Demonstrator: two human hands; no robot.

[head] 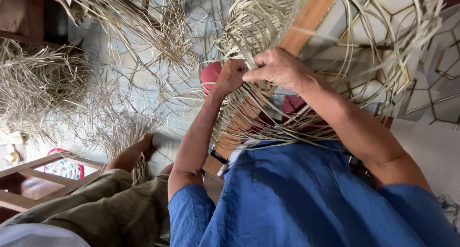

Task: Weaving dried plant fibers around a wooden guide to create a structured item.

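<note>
Packaging, labels, signs, screens: none seen in the head view.

No box, bag, wrapper, printed tag, signboard or display can be made out anywhere in the view.
</note>
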